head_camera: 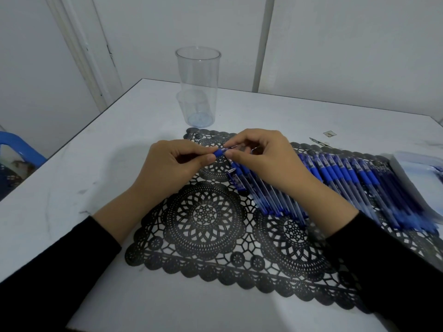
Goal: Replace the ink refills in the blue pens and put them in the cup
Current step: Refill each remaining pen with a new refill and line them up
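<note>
**Both hands pinch one blue pen above the lace mat**

We see the blue pen [221, 152] held between the two hands over the far edge of the black lace placemat [206, 216]. Only its blue grip section and a short clear stretch show; the rest is hidden behind the fingers, so we cannot tell whether a refill is inside it. Our left hand [172, 166] pinches the blue end between thumb and forefinger, the other fingers curled into the palm. Our right hand [261, 159] pinches the clear part from the other side with thumb and fingertips, its remaining fingers bent and close together.

Under and beyond the right hand lies a row of blue pens [335, 178], side by side on the mat; the wrist covers part of the row, and toward the right edge the pens blur into a dark blue mass that we cannot sort into pens or refills. A clear plastic box [407, 164] at the right is cut off by the frame, and its contents are unreadable.

The tall clear plastic cup [197, 87] stands upright on the white table [96, 164], just past the mat's far edge. No pen shows in it. A blue plastic chair [16, 149] is cut off at the left edge.
</note>
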{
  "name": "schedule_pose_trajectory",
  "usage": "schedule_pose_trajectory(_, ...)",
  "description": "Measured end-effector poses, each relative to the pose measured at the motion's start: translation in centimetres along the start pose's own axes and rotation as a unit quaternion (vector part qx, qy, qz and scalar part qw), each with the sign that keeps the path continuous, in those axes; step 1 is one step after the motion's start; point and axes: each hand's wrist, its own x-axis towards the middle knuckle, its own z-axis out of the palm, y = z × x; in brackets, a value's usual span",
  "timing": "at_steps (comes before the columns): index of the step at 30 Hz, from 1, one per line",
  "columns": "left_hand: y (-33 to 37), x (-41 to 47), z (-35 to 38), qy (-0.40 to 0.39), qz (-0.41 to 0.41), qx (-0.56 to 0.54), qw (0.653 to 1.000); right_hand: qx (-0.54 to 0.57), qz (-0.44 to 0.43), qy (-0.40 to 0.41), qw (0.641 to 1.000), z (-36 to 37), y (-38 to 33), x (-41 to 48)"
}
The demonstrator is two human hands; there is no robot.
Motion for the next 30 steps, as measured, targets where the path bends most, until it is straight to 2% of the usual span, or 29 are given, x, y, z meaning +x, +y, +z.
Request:
schedule_pose_trajectory(5,0.0,0.0,0.0,-0.001,-0.006,-0.008,1.000,0.041,0.022,0.005,0.999,-1.1,0.1,-0.3)
schedule_pose_trajectory(10,0.0,0.0,0.1,-0.002,-0.004,-0.013,1.000,0.154,0.072,0.037,0.985,-2.9,0.7,-0.8)
schedule_pose_trajectory(14,0.0,0.0,0.0,0.006,-0.003,-0.012,1.000,0.318,0.112,0.086,0.938,-3.6,1.3,-1.3)
schedule_pose_trajectory(18,0.0,0.0,0.0,0.013,-0.005,-0.010,1.000,0.408,0.134,0.140,0.892,-4.4,1.2,-1.8)
schedule_pose_trajectory(25,0.1,0.1,0.2,0.015,-0.039,-0.002,0.999,0.461,0.162,0.225,0.843,-5.9,1.1,-2.7)
schedule_pose_trajectory(30,1.9,0.6,2.2,-0.012,-0.077,-0.033,0.996,0.384,0.170,0.239,0.875,-7.9,1.6,-4.5)
